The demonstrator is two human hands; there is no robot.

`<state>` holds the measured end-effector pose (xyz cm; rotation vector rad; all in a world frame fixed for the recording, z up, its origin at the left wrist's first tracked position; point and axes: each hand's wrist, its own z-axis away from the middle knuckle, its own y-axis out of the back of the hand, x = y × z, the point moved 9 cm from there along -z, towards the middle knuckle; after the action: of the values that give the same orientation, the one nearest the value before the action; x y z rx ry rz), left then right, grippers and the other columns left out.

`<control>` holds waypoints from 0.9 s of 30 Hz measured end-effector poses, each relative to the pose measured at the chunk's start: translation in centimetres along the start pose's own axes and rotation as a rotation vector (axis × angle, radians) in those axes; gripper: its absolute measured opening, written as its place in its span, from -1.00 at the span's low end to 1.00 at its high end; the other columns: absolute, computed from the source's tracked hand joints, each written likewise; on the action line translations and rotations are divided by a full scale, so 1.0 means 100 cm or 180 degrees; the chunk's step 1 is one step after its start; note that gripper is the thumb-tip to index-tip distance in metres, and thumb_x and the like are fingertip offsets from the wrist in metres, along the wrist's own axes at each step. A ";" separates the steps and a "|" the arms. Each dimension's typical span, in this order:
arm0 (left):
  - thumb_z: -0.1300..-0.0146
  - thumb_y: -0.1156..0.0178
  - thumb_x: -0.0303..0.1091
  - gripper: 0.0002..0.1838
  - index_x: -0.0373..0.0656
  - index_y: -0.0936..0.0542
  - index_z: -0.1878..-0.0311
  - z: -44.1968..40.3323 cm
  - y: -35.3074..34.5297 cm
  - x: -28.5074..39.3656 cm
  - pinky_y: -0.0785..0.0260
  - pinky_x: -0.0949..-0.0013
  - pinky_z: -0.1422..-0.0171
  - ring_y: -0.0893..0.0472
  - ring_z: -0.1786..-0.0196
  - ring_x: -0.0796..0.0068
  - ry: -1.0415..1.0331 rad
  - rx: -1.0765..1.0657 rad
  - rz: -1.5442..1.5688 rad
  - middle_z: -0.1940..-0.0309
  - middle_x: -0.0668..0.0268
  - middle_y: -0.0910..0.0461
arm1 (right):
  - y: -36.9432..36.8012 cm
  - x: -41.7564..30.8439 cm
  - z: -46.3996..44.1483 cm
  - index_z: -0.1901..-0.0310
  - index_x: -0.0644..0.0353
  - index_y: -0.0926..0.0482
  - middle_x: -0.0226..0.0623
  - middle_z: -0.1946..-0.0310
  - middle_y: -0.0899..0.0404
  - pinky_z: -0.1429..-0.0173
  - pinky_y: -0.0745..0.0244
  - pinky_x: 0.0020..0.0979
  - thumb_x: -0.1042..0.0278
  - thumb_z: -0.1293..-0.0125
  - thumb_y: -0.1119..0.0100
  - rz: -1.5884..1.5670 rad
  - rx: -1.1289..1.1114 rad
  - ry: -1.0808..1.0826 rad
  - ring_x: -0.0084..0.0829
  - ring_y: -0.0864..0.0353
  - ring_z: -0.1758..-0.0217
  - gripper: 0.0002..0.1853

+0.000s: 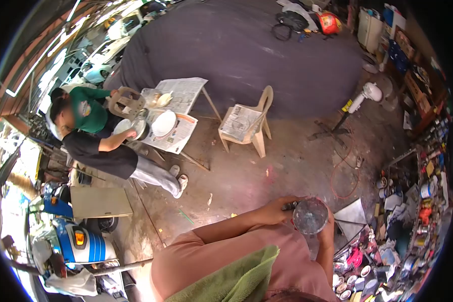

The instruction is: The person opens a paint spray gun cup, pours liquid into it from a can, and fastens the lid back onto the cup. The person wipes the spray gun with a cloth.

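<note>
In front of my chest is a round, dusty grey can [310,216], its circular top facing the camera. My right hand [329,224] wraps round the can's right side. On the other side, my left hand [276,211] is closed on a short dark handle-like piece [289,206] beside the can's rim. Whether that piece is joined to the can I cannot tell. My left fingers are partly hidden. A green towel [236,277] lies over my pink shirt.
Ahead stands a plastic chair [241,122] with newspaper on it. Two people are by a newspaper-covered table [183,95] at left. A white fan [371,92] and a trailing hose [332,176] are right. Cluttered cans [366,271] lie near my right side; a scooter [80,241] is left.
</note>
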<state>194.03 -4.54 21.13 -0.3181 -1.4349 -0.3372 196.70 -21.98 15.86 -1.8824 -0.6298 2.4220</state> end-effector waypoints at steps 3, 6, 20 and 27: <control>-0.35 -0.20 -0.23 -0.43 -0.12 -0.43 -0.41 0.012 0.003 -0.021 -0.48 0.43 0.25 -0.57 0.19 0.56 0.0397 0.0015 0.0387 0.02 0.31 -0.58 | -0.001 0.016 -0.004 -0.21 0.31 -0.56 -0.24 -0.15 -0.58 -0.36 -0.31 -0.44 0.50 -0.41 -0.01 0.0192 -0.0265 -0.0002 -0.41 -0.50 -0.25 -0.63; -0.34 -0.23 -0.20 -0.42 -0.11 -0.43 -0.40 0.019 0.009 -0.004 -0.47 0.45 0.31 -0.57 0.22 0.56 -0.0028 0.0031 0.0186 0.06 0.33 -0.60 | -0.019 0.005 -0.003 -0.20 0.30 -0.57 -0.28 -0.12 -0.60 -0.35 -0.30 -0.45 0.53 -0.43 0.00 0.0322 -0.0376 0.0191 -0.42 -0.51 -0.22 -0.65; -0.30 -0.26 -0.41 -0.38 -0.14 -0.38 -0.44 0.019 -0.014 0.023 -0.35 0.38 -0.32 -0.44 -0.26 0.52 -0.0168 -0.0535 -0.0135 -0.34 0.26 -0.46 | -0.010 -0.029 0.029 0.02 0.29 -0.53 -0.27 -0.05 -0.55 -0.30 -0.33 -0.42 0.56 -0.40 -0.07 0.1007 0.0075 0.1203 -0.44 -0.50 -0.17 -0.84; -0.32 -0.22 -0.35 -0.41 -0.07 -0.40 -0.44 0.007 -0.015 -0.037 -0.37 0.35 -0.14 -0.50 -0.05 0.50 0.0401 -0.0881 0.0016 -0.15 0.26 -0.54 | 0.004 -0.017 0.044 0.15 0.23 -0.50 -0.37 0.17 -0.51 -0.10 -0.38 -0.48 0.55 -0.36 -0.06 0.0120 0.0158 0.0586 -0.52 -0.49 0.11 -0.92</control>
<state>192.37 -5.49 17.58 -0.5155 -1.2640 -0.5444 193.22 -24.13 18.20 -2.0829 -0.5237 2.2270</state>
